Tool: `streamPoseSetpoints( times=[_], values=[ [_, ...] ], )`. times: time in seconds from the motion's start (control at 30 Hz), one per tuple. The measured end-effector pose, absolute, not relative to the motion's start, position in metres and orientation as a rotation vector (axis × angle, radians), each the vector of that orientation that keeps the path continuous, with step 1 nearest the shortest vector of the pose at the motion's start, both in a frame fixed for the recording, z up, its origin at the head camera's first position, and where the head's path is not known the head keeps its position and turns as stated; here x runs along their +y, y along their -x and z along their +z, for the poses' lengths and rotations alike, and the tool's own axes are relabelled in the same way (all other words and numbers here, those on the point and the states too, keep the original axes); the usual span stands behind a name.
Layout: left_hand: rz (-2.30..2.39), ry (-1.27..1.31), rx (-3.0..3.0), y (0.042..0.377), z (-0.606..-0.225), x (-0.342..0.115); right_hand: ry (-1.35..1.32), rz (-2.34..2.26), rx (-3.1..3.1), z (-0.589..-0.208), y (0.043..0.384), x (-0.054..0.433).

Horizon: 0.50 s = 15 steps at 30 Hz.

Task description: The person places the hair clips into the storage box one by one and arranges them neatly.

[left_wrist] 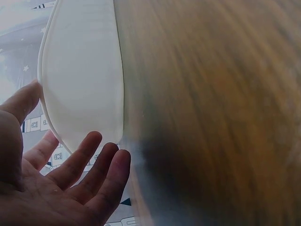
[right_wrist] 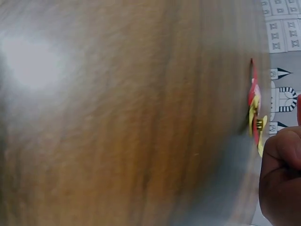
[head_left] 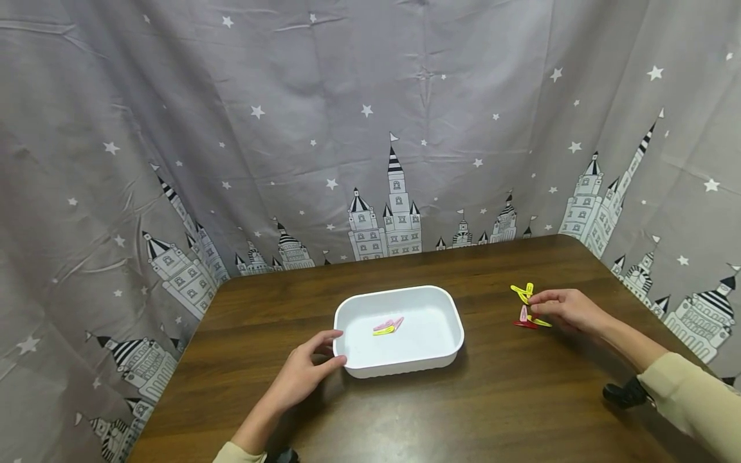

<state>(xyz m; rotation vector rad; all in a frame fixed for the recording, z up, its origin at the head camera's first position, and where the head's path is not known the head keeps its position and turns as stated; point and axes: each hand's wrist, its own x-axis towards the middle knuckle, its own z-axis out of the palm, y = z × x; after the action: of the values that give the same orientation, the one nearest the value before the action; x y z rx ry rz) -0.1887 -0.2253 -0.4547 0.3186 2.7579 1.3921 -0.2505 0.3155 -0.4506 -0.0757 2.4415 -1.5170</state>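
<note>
A white rectangular plastic tray [head_left: 399, 370] sits on the table, with pink and yellow snap hair clips [head_left: 384, 331] lying inside. My left hand [head_left: 303, 366] is at the tray's left end, thumb and index fingertips touching its rim. Seen from the left wrist, the other fingers of that hand are loosely bent beside the tray's wall [left_wrist: 84, 70]. My right hand [head_left: 570, 310] reaches over a small pile of yellow, pink and red hair clips [head_left: 524, 323]. Thumb and forefinger point toward the pile, slightly apart, with no clip visible between them. The right wrist view shows the clips [right_wrist: 254, 101] beyond the hand.
The brown wooden table [head_left: 405, 418] stretches under both arms. Behind it hangs a grey curtain [head_left: 324, 128] printed with castles and stars. Between the tray and the clip pile lies a stretch of wood. A black strap piece [head_left: 625, 392] is at the right wrist.
</note>
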Motion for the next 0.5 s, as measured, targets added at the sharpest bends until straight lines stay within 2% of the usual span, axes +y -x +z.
streamPoseSetpoints(
  times=[0.5],
  values=[
    [1.416, -0.303, 2.754, 0.1893, -0.4546, -0.2244, 0.021, -1.526, 2.468, -0.4618, 0.2468, 0.3242]
  ],
)
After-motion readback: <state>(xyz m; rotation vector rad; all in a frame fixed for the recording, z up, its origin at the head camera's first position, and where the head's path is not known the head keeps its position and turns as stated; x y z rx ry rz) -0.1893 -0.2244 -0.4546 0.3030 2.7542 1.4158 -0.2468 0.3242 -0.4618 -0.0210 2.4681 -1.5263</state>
